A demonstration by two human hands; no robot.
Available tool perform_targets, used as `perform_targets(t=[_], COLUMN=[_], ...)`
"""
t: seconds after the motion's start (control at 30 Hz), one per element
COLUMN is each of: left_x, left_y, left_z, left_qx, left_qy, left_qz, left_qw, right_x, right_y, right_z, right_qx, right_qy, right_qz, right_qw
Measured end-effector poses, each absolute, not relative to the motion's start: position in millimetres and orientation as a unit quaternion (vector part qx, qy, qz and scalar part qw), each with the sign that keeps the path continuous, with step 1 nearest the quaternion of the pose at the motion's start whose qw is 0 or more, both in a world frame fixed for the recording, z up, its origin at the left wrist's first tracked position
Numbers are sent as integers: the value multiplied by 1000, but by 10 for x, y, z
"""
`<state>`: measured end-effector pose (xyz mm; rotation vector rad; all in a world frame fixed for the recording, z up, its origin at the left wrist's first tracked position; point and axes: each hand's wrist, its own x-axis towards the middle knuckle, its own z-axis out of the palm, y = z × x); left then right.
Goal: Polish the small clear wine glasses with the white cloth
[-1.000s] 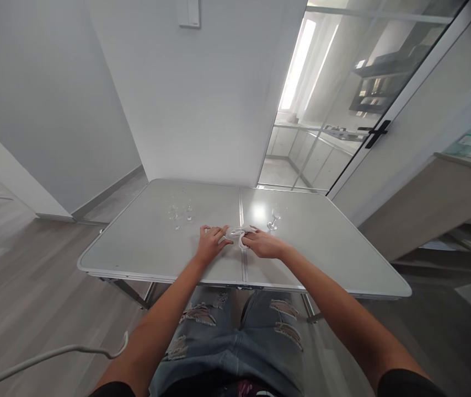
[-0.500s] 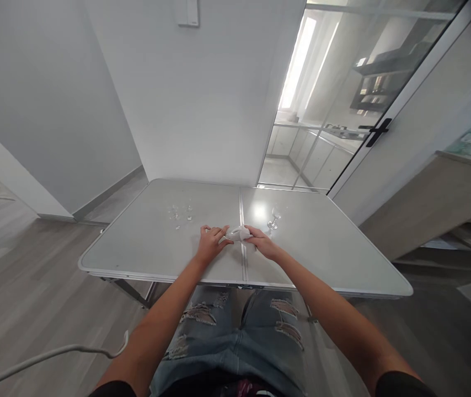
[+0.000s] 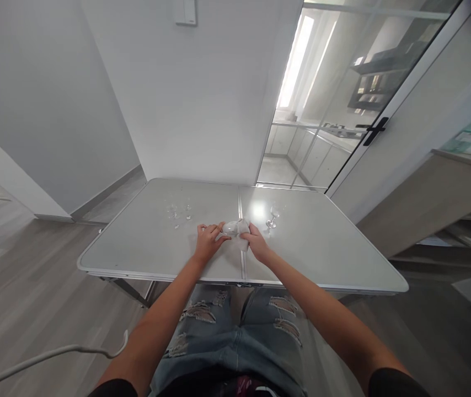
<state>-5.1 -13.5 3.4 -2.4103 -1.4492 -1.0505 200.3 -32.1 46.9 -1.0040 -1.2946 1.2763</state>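
My left hand [image 3: 208, 241] grips a small clear stemmed glass [image 3: 230, 229] near its stem end, holding the glass on its side above the table. My right hand [image 3: 257, 242] pinches a white cloth or tissue [image 3: 243, 228] against the bowl end, and part of it hangs down below the fingers. The white wad hides the glass's rim. Another clear stemmed glass [image 3: 272, 217] stands on the table just beyond my right hand. Further left are a clear glass [image 3: 172, 212] and a second clear glass [image 3: 188, 209], both faint against the pale surface.
The light folding table [image 3: 136, 242] has a metal-edged seam down its middle. A white wall [image 3: 202, 110] rises behind it, with a glass-paned door [image 3: 318, 121] at the right. A shelf unit [image 3: 438, 193] stands far right, and a pale cable [image 3: 53, 353] runs at lower left.
My right hand has shifted slightly at the bowl end, and more of the white cloth or tissue now shows, hanging downward. My left hand keeps its grip on the glass.
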Motion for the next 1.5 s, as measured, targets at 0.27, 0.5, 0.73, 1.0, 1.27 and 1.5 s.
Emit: perform_targets(t=[0.27,0.5,0.73,1.0,1.27,1.5], left_x=[-43,-51,-55,-41,-40,-39], left_y=[-98,-106,-81,-56,-70,-70], left_z=[-9,0,-32,-81,-54,-63], left_qx=[-811,-817,-807,-817,-804,-817], left_qy=[-472,-466,-479,-480,-486,-463], left_qz=[-343,-338,-344,-314,-336,-338], left_qw=[46,36,20,62,68,56], right_x=[2412,2529,2250,2006,2077,2375], right_y=[-140,-19,-133,-143,-160,26], right_z=[587,681,587,563,556,550], right_qx=[-276,-223,-374,-432,-425,-281], right_qy=[-889,-943,-717,-373,-528,-860], right_qz=[264,167,461,660,598,338], right_qw=[252,182,364,489,428,258])
